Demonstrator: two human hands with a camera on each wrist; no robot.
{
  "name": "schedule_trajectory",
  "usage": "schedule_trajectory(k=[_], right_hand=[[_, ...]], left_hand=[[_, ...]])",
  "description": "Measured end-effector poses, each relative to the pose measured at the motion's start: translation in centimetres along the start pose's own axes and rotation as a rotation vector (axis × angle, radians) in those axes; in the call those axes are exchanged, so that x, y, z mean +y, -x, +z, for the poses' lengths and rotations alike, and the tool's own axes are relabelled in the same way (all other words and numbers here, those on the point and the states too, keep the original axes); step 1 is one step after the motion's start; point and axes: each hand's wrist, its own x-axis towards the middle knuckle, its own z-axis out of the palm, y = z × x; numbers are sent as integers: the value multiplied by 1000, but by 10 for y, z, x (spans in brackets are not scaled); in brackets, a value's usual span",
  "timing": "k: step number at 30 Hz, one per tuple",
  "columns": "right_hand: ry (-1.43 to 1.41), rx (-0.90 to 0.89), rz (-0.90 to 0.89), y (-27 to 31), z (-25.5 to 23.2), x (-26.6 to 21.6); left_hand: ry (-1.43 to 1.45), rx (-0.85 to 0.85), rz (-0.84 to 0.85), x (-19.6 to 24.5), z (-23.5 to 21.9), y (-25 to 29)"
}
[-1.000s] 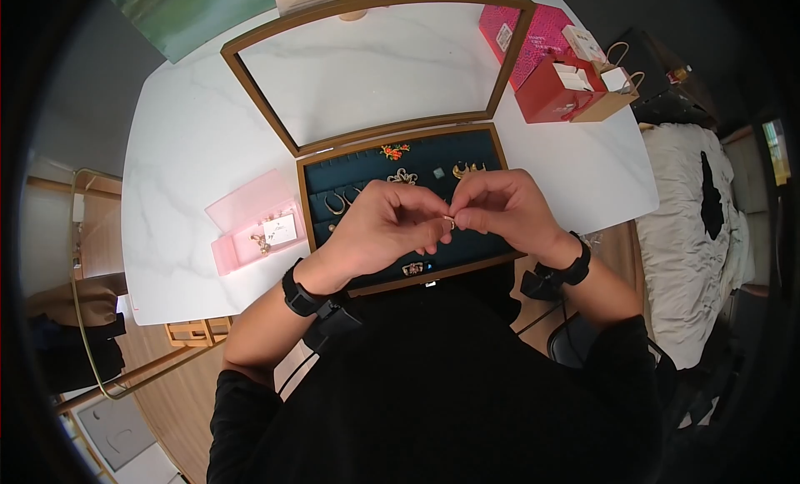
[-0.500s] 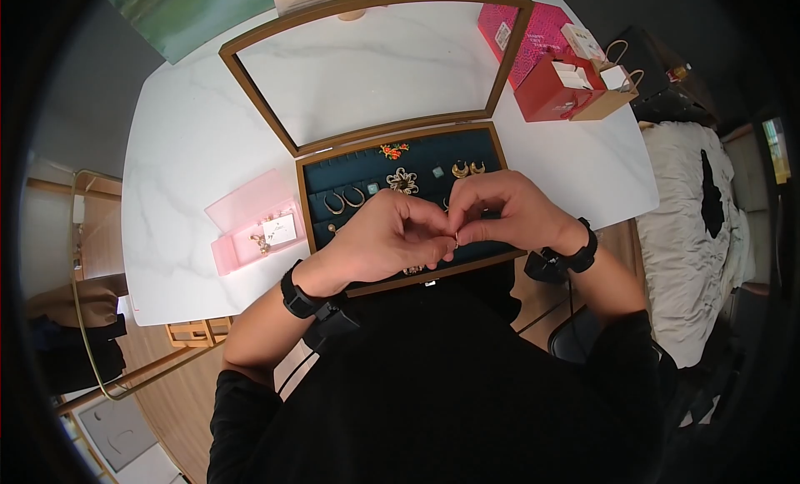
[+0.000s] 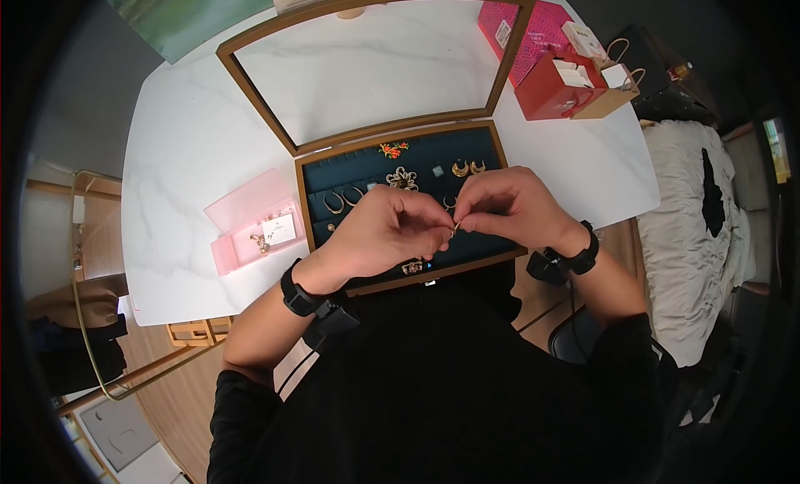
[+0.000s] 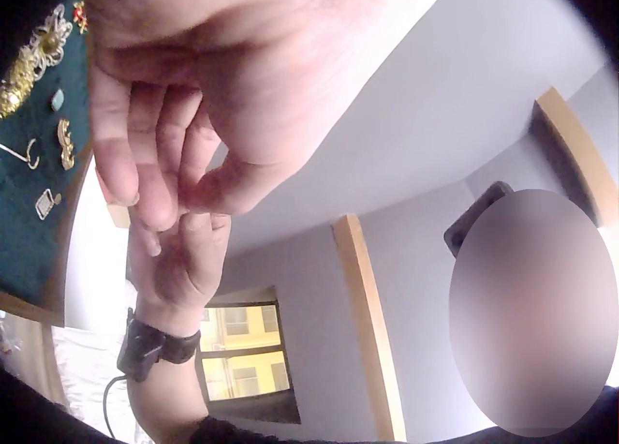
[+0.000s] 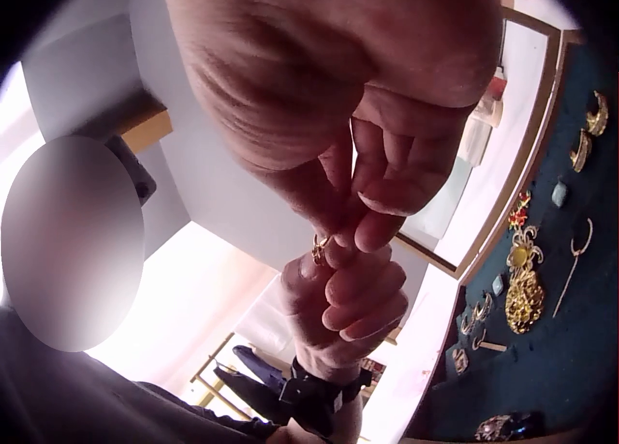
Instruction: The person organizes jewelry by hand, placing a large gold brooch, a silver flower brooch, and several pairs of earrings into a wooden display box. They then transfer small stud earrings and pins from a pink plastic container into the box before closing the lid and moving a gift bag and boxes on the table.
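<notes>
A small gold piece of jewellery (image 5: 320, 250) is pinched between the fingertips of both hands, which meet above the lined case. In the head view the left hand (image 3: 385, 232) comes from the left and the right hand (image 3: 518, 207) from the right. Under them lies the wooden case (image 3: 489, 252) with dark green lining, its glass lid raised. Inside it are a red-orange brooch (image 3: 393, 150), a flower-shaped brooch (image 3: 402, 179), gold earrings (image 3: 460, 168), hoop earrings (image 3: 333, 204) and a dark jewelled piece (image 3: 412, 267). The hands hide part of the lining.
On the white table (image 3: 183, 150), a pink box (image 3: 237, 250) with a white card and small jewellery lies open left of the case. Behind on the right stand a pink patterned box (image 3: 533, 44), a red bag (image 3: 552, 92) and a brown paper bag (image 3: 607, 100).
Both hands stay together over the case, with small shifts of the fingers. The gold piece shows more at the fingertips than half a second ago, and the dark jewelled piece is uncovered again.
</notes>
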Motion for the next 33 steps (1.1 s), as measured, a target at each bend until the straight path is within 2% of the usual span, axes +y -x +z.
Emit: schedule_trajectory(k=[3, 7, 8, 9, 13, 14, 16, 19, 21, 26, 33], right_hand=[[153, -25, -16, 1, -7, 2], [206, -6, -35, -3, -9, -1], [349, -31, -39, -3, -13, 1], [493, -57, -42, -4, -16, 1], [599, -72, -74, -6, -27, 20], [665, -87, -130, -7, -29, 29], [726, -106, -185, -6, -34, 39], [785, -157, -202, -7, -42, 47], [916, -170, -318, -6, -47, 56], [936, -214, -383, -5, -54, 64], [953, -259, -403, -7, -58, 71]], left_hand=[[-16, 6, -8, 1, 1, -2], [-76, 24, -61, 0, 5, -10], [-77, 24, -64, -4, 6, -14], [-156, 37, -51, -7, 7, -18], [-331, 87, -76, -28, 10, -40], [-328, 89, -78, -33, 12, -45], [-565, 146, -15, -39, 16, -54], [-698, 185, -71, -43, 26, -64], [-764, 203, -68, -51, 31, -71], [-863, 245, -101, -56, 41, -78], [-1155, 281, -123, -61, 55, -82]])
